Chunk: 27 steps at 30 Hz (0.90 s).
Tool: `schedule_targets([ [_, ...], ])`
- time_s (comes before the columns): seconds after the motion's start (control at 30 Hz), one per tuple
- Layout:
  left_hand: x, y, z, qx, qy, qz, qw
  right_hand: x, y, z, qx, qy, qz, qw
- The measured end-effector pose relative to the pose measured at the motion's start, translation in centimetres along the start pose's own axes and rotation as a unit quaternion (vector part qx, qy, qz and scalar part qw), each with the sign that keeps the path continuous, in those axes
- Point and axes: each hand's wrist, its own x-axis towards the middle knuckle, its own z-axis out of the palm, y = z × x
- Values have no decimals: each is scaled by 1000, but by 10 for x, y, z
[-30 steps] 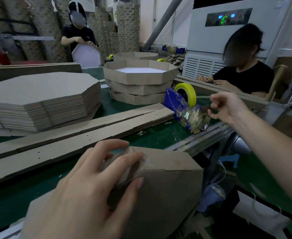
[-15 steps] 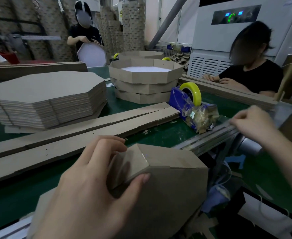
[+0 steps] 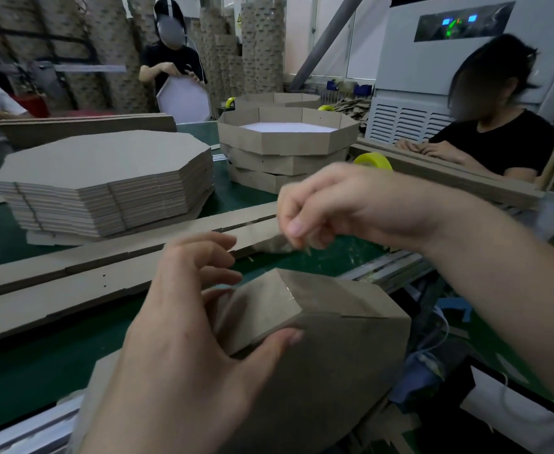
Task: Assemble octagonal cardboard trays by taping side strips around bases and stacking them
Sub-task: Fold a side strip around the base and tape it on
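My left hand (image 3: pixel 183 339) grips a brown cardboard tray (image 3: pixel 328 355) at the near table edge, thumb pressed on a folded side strip corner. My right hand (image 3: pixel 334 204) hovers just above that corner, fingertips pinched on a piece of clear tape that is barely visible. Behind the wrist a yellow tape roll (image 3: pixel 373 160) peeks out. Finished octagonal trays (image 3: pixel 285 142) are stacked at the table's middle back, the top one showing a white inside. A pile of flat octagonal bases (image 3: pixel 105 188) lies at the left. Long side strips (image 3: pixel 72 283) stretch across the green table.
A person in black (image 3: pixel 498 139) sits across at the right, hands on more strips. Another person (image 3: pixel 170 60) stands at the back holding a white octagon. A white machine cabinet (image 3: pixel 432 77) and tall cardboard stacks (image 3: pixel 262 44) fill the background. The table edge drops off at the right.
My right hand has pulled away from the tape dispenser at the right and swung left over the tray corner. My left hand keeps its hold on the tray.
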Motion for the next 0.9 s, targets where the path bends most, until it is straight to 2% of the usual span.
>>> schedule_targets([
  [0.07,-1,-1,0,-10,1,3,1000,8,8,2,-49,-25,50,997],
  [0.2,-2,-3,-2,16,3,21,1000,13,17,3,-52,-20,100,993],
  [0.47,-2,-1,-5,90,-33,58,994,13,20,0,-58,-41,116,991],
  [0.9,-4,3,-6,96,-52,29,994,6,15,-5,-133,-62,132,980],
])
